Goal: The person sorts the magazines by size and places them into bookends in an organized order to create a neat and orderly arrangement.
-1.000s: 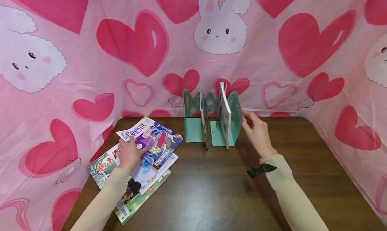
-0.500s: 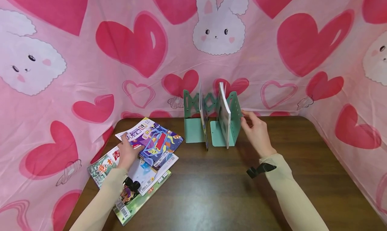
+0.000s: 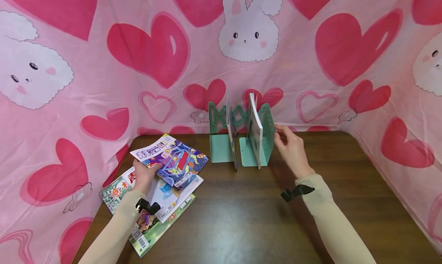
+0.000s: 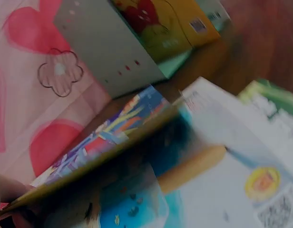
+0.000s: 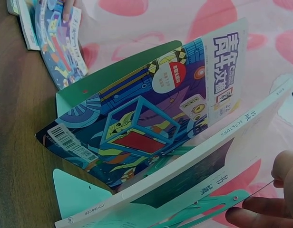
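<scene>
My left hand (image 3: 143, 175) pinches the left edge of a purple magazine (image 3: 183, 162) on a pile at the table's left. In the left wrist view that magazine is raised off the white magazine (image 4: 251, 161) under it. At the back middle stands a green expandable metal bookend (image 3: 221, 149). My right hand (image 3: 291, 152) grips the edge of its right panel (image 3: 268, 133) between thumb and fingers. Two magazines stand in the bookend: a purple-blue one (image 5: 141, 123) in the middle, and a white one (image 5: 180, 166) leaning near the right panel.
Under the purple magazine, several others are fanned out, among them a green one (image 3: 162, 229) and one with red lettering (image 3: 119, 189). The brown wooden table (image 3: 241, 218) meets a pink heart-print cloth (image 3: 165, 110) at the back and sides.
My left hand has drawn back leftward from the purple magazine's cover to its left edge, which it now pinches and lifts slightly. My right hand stays on the bookend.
</scene>
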`<state>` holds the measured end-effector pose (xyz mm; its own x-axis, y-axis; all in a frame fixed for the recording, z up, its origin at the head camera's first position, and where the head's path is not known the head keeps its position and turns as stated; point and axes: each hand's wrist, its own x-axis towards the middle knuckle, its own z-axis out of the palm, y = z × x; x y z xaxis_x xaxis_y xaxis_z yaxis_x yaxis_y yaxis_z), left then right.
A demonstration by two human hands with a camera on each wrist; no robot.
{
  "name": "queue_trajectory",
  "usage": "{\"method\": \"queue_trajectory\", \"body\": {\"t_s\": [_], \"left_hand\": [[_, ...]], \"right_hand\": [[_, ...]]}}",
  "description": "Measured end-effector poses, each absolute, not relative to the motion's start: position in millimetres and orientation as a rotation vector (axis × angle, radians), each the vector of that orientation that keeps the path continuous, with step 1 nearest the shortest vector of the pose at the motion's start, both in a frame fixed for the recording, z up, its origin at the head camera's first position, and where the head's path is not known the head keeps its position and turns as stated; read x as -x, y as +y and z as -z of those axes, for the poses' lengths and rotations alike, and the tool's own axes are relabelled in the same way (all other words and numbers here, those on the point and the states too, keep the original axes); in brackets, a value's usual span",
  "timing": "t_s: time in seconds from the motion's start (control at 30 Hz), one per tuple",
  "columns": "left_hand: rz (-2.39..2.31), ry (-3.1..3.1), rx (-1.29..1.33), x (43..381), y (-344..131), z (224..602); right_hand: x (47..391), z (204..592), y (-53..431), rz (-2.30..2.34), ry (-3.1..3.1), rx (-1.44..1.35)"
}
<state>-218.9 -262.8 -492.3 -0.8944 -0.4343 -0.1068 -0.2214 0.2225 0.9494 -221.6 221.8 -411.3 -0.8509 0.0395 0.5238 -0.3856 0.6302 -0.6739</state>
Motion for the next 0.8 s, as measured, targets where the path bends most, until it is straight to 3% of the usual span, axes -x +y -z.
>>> {"method": "queue_trajectory", "body": {"t_s": [0.47, 0.8], "left_hand": [[2.024, -2.252, -0.644, 219.6, -259.9, 487.8], [2.609, -1.613, -0.651, 226.6, -255.8, 484.5]], "right_hand": [[220.4, 413.9, 221.1, -1.136, -2.338, -0.271], [220.1, 412.2, 219.3, -1.156, -2.335, -0.274]]}}
